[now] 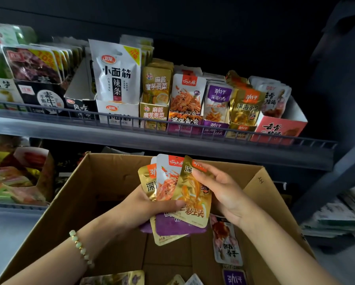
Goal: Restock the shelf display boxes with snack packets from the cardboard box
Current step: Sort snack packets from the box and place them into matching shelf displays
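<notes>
Several packets, left hand: the left hand point(151, 204) grips a fan of small foil snack packets point(168, 182), gold, white-orange and purple, above the open brown cardboard box point(102, 182).
Right hand: the right hand point(219, 192) pinches the top of the front gold foil packet point(195, 194).
Doing it well: probably sorting by flavour, so keep the left thumb clamped, draw one kind off at a time and match print to box.
Likely target: the gold cardboard display box point(241, 128) on the dark wire-fronted shelf point(172, 145).
Shelf writing: tall white packet point(114, 73) reads 小面筋 辣条. The purple packet point(218, 95) reads 劲仔, and the pink display box point(275, 128) reads 去骨.
Held packet: 一秒上头.
</notes>
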Available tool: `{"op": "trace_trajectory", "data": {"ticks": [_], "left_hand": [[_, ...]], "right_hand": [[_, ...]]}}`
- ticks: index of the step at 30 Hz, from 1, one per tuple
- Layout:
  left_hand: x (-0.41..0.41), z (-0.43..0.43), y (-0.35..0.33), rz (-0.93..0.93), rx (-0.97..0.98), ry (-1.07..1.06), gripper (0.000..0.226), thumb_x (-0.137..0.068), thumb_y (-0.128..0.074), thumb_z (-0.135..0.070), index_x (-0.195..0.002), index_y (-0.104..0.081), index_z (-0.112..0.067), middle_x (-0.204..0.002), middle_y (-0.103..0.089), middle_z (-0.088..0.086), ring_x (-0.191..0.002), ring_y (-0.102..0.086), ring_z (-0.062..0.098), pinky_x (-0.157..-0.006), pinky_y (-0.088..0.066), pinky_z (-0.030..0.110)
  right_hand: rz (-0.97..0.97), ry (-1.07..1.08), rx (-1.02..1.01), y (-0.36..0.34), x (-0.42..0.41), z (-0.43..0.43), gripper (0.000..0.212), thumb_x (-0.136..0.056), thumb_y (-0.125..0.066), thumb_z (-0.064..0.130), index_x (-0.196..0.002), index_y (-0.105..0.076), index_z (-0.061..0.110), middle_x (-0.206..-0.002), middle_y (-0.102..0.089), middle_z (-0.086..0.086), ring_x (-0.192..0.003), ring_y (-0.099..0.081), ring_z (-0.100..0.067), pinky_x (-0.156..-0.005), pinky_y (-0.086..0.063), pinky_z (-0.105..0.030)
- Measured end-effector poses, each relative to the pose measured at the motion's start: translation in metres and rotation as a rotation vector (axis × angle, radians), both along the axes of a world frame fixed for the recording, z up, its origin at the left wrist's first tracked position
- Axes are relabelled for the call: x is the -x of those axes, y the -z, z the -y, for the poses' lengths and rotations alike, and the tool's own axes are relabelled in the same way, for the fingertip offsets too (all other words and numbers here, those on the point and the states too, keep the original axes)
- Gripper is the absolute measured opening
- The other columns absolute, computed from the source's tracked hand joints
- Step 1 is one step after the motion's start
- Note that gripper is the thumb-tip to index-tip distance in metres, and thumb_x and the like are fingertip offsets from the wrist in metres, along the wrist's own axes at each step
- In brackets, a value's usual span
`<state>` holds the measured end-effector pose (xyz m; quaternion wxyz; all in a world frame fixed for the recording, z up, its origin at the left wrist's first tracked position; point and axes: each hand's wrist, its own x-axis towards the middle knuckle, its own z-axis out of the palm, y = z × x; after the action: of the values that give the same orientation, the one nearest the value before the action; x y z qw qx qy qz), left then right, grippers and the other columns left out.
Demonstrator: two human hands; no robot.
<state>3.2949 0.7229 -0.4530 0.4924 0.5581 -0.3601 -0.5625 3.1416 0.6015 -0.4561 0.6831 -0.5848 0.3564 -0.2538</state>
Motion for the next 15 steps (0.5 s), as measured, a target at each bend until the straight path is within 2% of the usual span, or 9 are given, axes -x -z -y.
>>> {"op": "trace_trajectory", "data": {"ticks": [4,7,10,13,15], "left_hand": [[-0.001,0.005,0.0,0.037,0.019,-0.067,0.044,-0.067,-0.074,-0.02,-0.108,-0.06,-0.014,-0.093,-0.076,0.003,-0.085,-0.073,0.019,-0.069,-0.059,0.028],[-0.001,0.011,-0.005,0.004,0.02,-0.105,0.045,-0.069,-0.074,-0.022,-0.111,-0.06,-0.013,-0.096,-0.076,0.006,-0.087,-0.073,0.023,-0.073,-0.06,0.032],[-0.001,0.02,-0.02,-0.029,0.065,-0.159,0.034,-0.078,-0.07,-0.021,-0.11,-0.062,-0.013,-0.093,-0.076,0.005,-0.083,-0.074,0.02,-0.064,-0.059,0.026],[0.0,0.035,-0.04,-0.047,0.114,-0.208,0.031,-0.076,-0.07,-0.022,-0.106,-0.061,-0.017,-0.084,-0.076,0.0,-0.071,-0.073,0.015,-0.054,-0.057,0.023],[0.003,0.049,-0.053,-0.04,0.144,-0.227,0.026,-0.081,-0.07,-0.02,-0.105,-0.062,-0.018,-0.081,-0.076,-0.002,-0.067,-0.072,0.012,-0.05,-0.055,0.022]], "right_hand": [[-0.141,-0.045,0.165,-0.014,0.012,0.014,0.051,-0.068,-0.076,0.034,-0.114,-0.059,0.021,-0.105,-0.073,-0.003,-0.096,-0.07,-0.015,-0.081,-0.057,-0.03],[-0.183,-0.065,0.19,-0.024,0.021,0.026,0.036,-0.079,-0.074,0.023,-0.112,-0.059,0.016,-0.102,-0.073,-0.004,-0.091,-0.071,-0.015,-0.068,-0.057,-0.025],[-0.15,-0.05,0.212,-0.041,0.031,0.04,0.03,-0.079,-0.072,0.016,-0.106,-0.06,0.012,-0.099,-0.074,-0.009,-0.085,-0.071,-0.016,-0.061,-0.056,-0.021],[-0.101,0.021,0.302,-0.066,0.044,0.062,0.041,-0.069,-0.073,0.022,-0.108,-0.061,0.016,-0.1,-0.074,-0.005,-0.09,-0.071,-0.016,-0.074,-0.058,-0.028],[-0.064,0.127,0.383,-0.083,0.055,0.082,0.042,-0.073,-0.073,0.019,-0.112,-0.061,0.019,-0.101,-0.073,-0.002,-0.091,-0.07,-0.014,-0.076,-0.059,-0.028]]}}
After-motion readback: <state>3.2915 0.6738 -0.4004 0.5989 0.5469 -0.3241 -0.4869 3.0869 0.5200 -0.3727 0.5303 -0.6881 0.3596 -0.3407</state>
